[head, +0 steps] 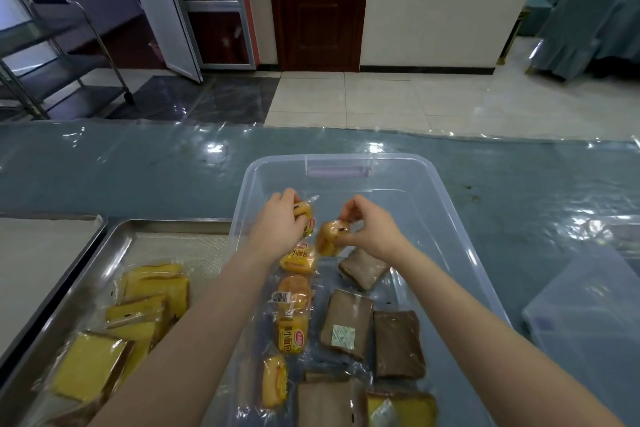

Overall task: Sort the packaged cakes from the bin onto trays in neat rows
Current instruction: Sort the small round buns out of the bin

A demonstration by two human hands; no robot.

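Both forearms reach forward into the bin (450,198), left hand (277,229) curled round a bun packet (304,213), right hand (372,234) pinching a second bun (330,237) just beside it, at the bin's middle, with bare floor toward its far wall, more cakes (346,329) at its near end, and the tray (117,243) just left of it.

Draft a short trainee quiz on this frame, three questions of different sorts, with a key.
1. True or false: the left hand is empty.
2. Which cakes lie on the metal tray? A brown slices; B yellow slices; C round buns.
3. Fill in: the right hand holds a packaged bun above the clear ____.
Key: 1 false, it grips a bun packet; 2 B; 3 bin.
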